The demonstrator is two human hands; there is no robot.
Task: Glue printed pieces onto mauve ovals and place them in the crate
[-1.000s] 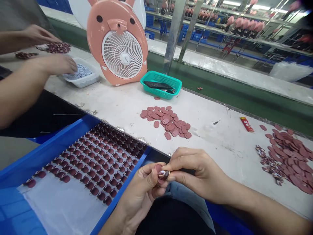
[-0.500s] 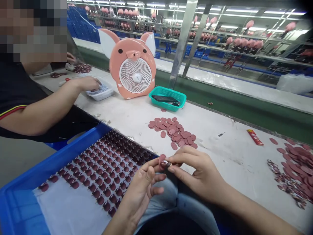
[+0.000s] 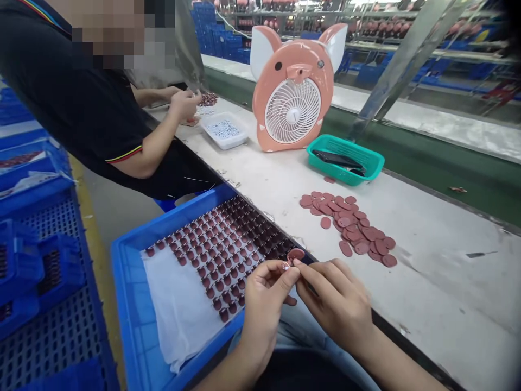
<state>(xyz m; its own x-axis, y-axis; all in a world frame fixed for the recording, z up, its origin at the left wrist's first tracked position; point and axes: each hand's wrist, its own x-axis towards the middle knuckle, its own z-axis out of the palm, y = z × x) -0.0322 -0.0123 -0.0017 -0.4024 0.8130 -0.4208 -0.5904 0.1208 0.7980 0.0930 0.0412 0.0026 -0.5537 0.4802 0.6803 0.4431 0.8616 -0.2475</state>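
My left hand (image 3: pixel 271 296) is pinched around a small shiny piece joined to a reddish oval disc (image 3: pixel 296 253). Fingertips of my right hand (image 3: pixel 336 296) press on the same assembly from the right, just under the disc. Both hands meet above my lap at the table's front edge. To their left, a blue tray (image 3: pixel 136 315) holds rows of dark red pieces (image 3: pixel 220 255) on a white sheet (image 3: pixel 175 315). A loose pile of reddish oval discs (image 3: pixel 358 231) lies on the white table beyond my hands.
A teal basket (image 3: pixel 372 157) with black items stands behind the disc pile, beside a pink pig-shaped fan (image 3: pixel 260 108). A white container (image 3: pixel 228 141) is left of the fan. A person in a dark shirt (image 3: pixel 101 108) works at the far left. A thin tool (image 3: pixel 480 254) lies right.
The view has swung left, showing more of the tray. My left fingers have closed on the small piece. The other person's hand has left the white container.
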